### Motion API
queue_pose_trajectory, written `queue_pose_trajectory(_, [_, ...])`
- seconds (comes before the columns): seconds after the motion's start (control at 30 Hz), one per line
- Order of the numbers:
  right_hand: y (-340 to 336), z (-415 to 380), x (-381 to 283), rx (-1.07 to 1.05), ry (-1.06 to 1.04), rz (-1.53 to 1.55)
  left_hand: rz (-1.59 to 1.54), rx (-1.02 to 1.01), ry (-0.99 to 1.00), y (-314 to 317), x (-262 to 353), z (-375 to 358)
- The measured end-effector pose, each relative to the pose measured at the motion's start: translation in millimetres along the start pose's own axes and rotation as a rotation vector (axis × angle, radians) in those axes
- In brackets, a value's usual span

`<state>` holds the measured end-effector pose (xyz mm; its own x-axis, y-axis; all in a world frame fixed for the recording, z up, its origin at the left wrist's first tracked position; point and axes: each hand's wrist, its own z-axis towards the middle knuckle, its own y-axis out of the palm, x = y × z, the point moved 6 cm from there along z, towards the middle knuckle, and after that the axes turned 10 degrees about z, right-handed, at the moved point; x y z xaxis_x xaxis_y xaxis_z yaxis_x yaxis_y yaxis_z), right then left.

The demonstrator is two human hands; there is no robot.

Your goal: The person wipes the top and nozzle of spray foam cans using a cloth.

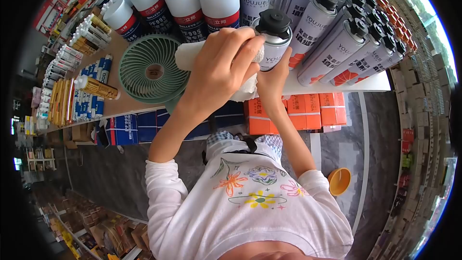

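Observation:
My left hand (219, 65) is closed on a white cloth (188, 56), its fingertips pressing part of the cloth against the side of a can near the top. My right hand (273, 79) is wrapped round that foam can (274, 50), which has a black cap and a grey-white body with "YOU" lettering. The can stands roughly upright above the front edge of the shelf. More cloth hangs below the left fingers. My palm and the can's lower part are partly hidden.
Several similar foam cans (315, 19) crowd the shelf at right. White-capped cans (219, 2) stand behind my left hand. A green fan (153, 67) and sealant tubes (96, 86) are at left. Orange boxes (304, 110) sit below; a yellow bowl (340, 181) is on the floor.

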<state>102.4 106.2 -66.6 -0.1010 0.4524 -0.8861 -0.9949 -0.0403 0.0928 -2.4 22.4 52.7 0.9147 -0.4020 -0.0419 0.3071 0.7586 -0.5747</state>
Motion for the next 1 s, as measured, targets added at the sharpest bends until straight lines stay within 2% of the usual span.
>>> queue_pose_trajectory(0.07, [1.3, 0.6, -0.5, -0.003, 0.053, 0.042, 0.011, 0.004, 0.035, 0.5, 4.5, -1.9])
queue_pose_trajectory(0.17, [5.2, 1.8, 2.6, -0.011, 0.103, 0.030, 0.006, 0.006, -0.025, 1.5, -1.0, -4.0])
queue_pose_trajectory(0.47, [7.0, 2.9, 2.1, 0.026, -0.006, -0.040, 0.099, 0.012, -0.057, 1.5, 2.8, -0.7])
queue_pose_trajectory(0.67, [5.7, 3.7, 9.0, 0.043, 0.013, -0.051, 0.125, 0.003, -0.078, 2.5, 0.9, -2.9])
queue_pose_trajectory(0.8, [7.3, -2.1, -3.5, 0.055, -0.079, -0.077, 0.037, -0.018, -0.163, 9.5, -19.2, -13.0])
queue_pose_trajectory(0.93, [7.8, -0.6, -2.9, 0.042, -0.089, -0.059, -0.066, 0.024, -0.231, 18.9, -24.4, -29.7])
queue_pose_trajectory(1.0, [7.1, -2.4, 3.4, 0.010, -0.027, -0.052, -0.140, 0.078, -0.266, 15.9, -23.4, -35.4])
